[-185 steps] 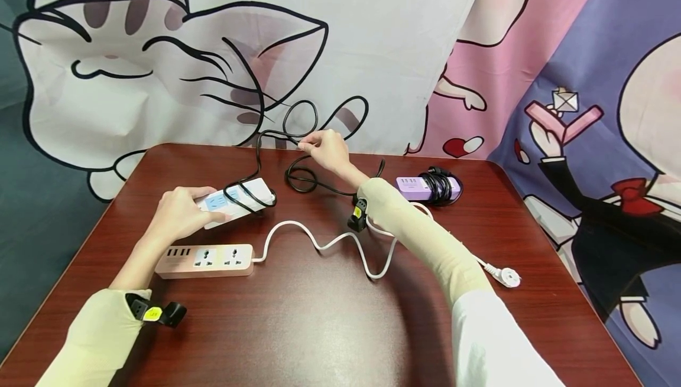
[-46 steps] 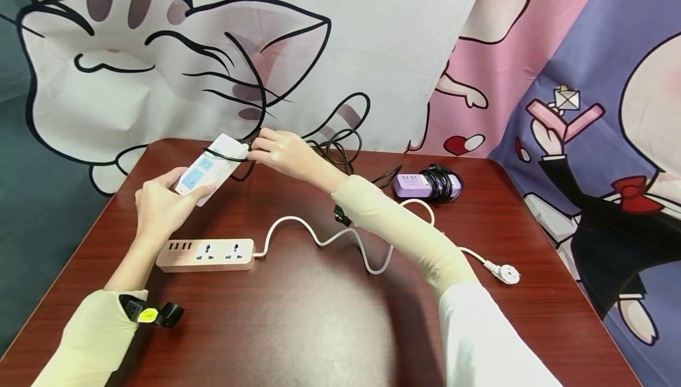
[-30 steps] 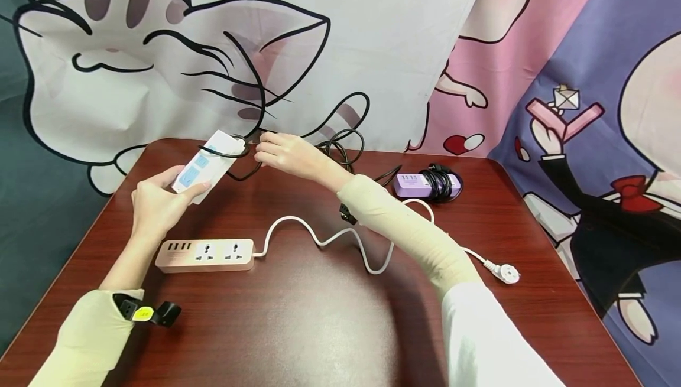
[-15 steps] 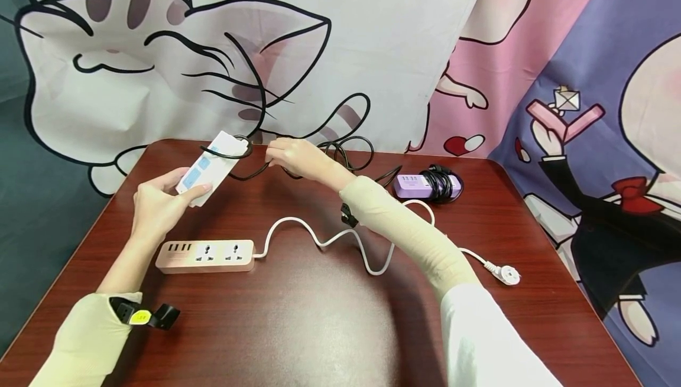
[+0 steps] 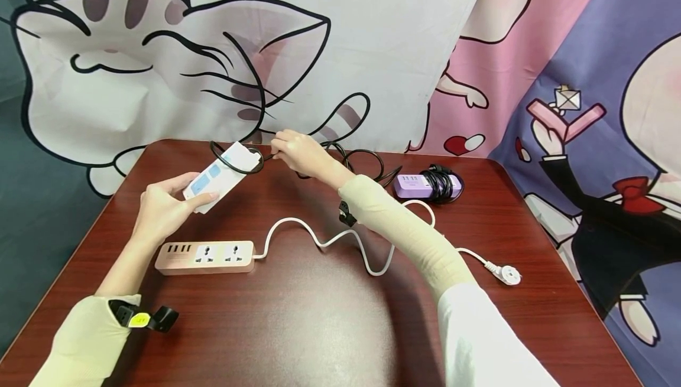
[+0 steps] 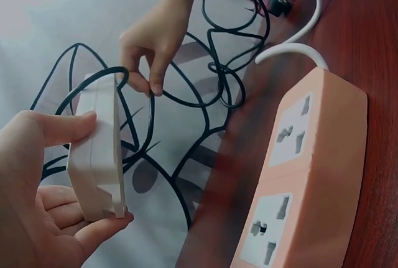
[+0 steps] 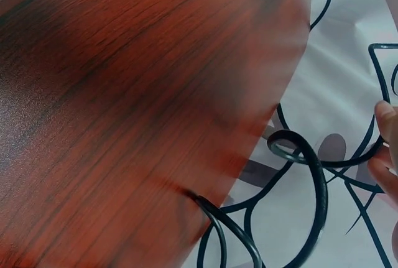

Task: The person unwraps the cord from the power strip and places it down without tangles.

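Note:
My left hand (image 5: 159,207) grips one end of a white power strip (image 5: 227,181) with blue socket faces, holding it tilted above the table. In the left wrist view the thumb lies on one side of the strip and fingers are behind it. A black cord (image 7: 322,209) loops round the strip's far end. Just right of that end, my right hand (image 5: 303,152) pinches the cord between thumb and fingertips. From there the rest of the cord runs off in loose loops toward the back edge. Only part of the right hand's fingers shows in the right wrist view.
Below the left hand lies a beige power strip (image 5: 223,264) whose white cord (image 5: 314,239) snakes right to a round plug (image 5: 509,275). A purple power strip (image 5: 409,185), wound with black cord, sits at the back right. A cartoon-printed curtain (image 5: 383,50) hangs behind the table.
Over the last half second the white strip has tipped flatter and shifted slightly right. Since the earliest frame, it has been raised, and the right hand has come left toward its end with the cord.

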`<action>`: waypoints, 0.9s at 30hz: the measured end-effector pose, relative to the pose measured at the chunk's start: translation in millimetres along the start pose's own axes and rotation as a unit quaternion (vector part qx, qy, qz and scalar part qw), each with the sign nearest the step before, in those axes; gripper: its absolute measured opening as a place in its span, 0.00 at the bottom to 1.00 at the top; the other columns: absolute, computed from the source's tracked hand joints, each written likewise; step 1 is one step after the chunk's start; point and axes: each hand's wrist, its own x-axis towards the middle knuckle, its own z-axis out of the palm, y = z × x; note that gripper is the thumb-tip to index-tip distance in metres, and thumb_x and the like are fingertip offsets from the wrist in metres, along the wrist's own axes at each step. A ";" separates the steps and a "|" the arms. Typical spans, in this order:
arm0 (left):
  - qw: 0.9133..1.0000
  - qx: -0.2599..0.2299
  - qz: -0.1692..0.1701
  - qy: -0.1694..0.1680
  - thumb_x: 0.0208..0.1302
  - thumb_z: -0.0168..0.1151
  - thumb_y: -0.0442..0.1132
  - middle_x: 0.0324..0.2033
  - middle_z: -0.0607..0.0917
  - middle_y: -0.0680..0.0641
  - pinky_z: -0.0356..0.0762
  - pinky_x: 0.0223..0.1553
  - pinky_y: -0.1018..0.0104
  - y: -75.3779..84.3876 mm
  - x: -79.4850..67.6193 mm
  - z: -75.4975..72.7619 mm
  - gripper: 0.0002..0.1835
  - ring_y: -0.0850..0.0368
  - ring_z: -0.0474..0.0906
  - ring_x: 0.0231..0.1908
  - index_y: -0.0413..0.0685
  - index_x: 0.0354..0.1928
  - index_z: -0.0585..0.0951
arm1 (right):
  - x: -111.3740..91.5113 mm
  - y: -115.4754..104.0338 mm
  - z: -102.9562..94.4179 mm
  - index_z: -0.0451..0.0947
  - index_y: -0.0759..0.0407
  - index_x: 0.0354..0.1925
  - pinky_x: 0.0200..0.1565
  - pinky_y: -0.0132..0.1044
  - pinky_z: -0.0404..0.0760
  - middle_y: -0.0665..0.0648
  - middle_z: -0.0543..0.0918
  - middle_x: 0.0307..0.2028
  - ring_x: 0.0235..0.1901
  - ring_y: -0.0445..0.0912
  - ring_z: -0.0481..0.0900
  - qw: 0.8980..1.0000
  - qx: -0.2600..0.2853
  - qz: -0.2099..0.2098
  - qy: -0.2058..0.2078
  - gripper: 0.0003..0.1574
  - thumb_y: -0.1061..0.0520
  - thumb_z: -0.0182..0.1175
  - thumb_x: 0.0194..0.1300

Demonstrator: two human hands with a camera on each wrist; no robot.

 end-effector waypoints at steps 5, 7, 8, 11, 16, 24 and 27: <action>1.000 0.019 0.009 -0.006 0.51 0.69 0.60 0.45 0.85 0.37 0.66 0.33 0.69 -1.7 2.1 1.3 0.35 0.55 0.73 0.40 0.49 0.59 0.79 | 0.3 1.8 -1.8 0.79 0.58 0.34 0.44 0.33 0.78 0.53 0.80 0.36 0.40 0.46 0.77 0.999 -0.022 0.023 0.003 0.05 0.58 0.59 0.66; 1.000 0.025 0.012 -0.006 0.52 0.69 0.60 0.45 0.85 0.36 0.64 0.34 0.66 -2.0 2.6 1.3 0.35 0.51 0.73 0.42 0.48 0.58 0.79 | 0.6 2.1 -3.7 0.79 0.57 0.35 0.44 0.34 0.78 0.53 0.80 0.36 0.40 0.47 0.77 0.999 -0.028 0.034 0.007 0.05 0.58 0.59 0.66; 1.000 0.027 0.015 -0.005 0.52 0.69 0.59 0.45 0.85 0.35 0.64 0.35 0.64 -2.3 2.9 1.3 0.35 0.49 0.73 0.43 0.47 0.58 0.79 | 0.7 2.4 -4.9 0.79 0.57 0.35 0.44 0.34 0.78 0.53 0.81 0.36 0.40 0.47 0.77 0.999 -0.030 0.039 0.008 0.04 0.58 0.59 0.66; 0.999 0.034 0.024 -0.001 0.52 0.69 0.58 0.44 0.85 0.34 0.62 0.36 0.61 -3.4 4.1 1.7 0.34 0.46 0.73 0.44 0.45 0.57 0.79 | 0.8 3.2 -8.6 0.79 0.57 0.35 0.43 0.35 0.80 0.52 0.81 0.36 0.40 0.47 0.77 0.998 -0.041 0.056 0.008 0.04 0.57 0.60 0.66; 0.999 0.041 0.021 0.001 0.52 0.69 0.58 0.44 0.84 0.33 0.62 0.37 0.59 -4.0 3.7 2.4 0.34 0.41 0.74 0.45 0.44 0.57 0.79 | 1.3 4.2 -13.8 0.78 0.57 0.35 0.41 0.36 0.81 0.52 0.80 0.36 0.41 0.47 0.77 0.996 -0.054 0.072 0.009 0.05 0.56 0.59 0.66; 0.999 0.049 0.020 -0.002 0.52 0.69 0.57 0.44 0.84 0.32 0.62 0.38 0.58 -3.4 2.5 3.8 0.34 0.39 0.74 0.45 0.43 0.57 0.79 | 1.6 2.3 -21.8 0.78 0.56 0.34 0.38 0.35 0.81 0.52 0.81 0.37 0.42 0.46 0.77 0.994 -0.063 0.080 0.032 0.06 0.56 0.58 0.67; 0.998 0.052 0.017 -0.006 0.52 0.69 0.57 0.45 0.84 0.32 0.62 0.39 0.56 -3.3 2.9 4.5 0.35 0.38 0.73 0.46 0.42 0.57 0.78 | 1.7 1.3 -24.6 0.78 0.57 0.34 0.37 0.35 0.81 0.52 0.80 0.37 0.42 0.46 0.77 0.994 -0.061 0.079 0.043 0.05 0.57 0.57 0.67</action>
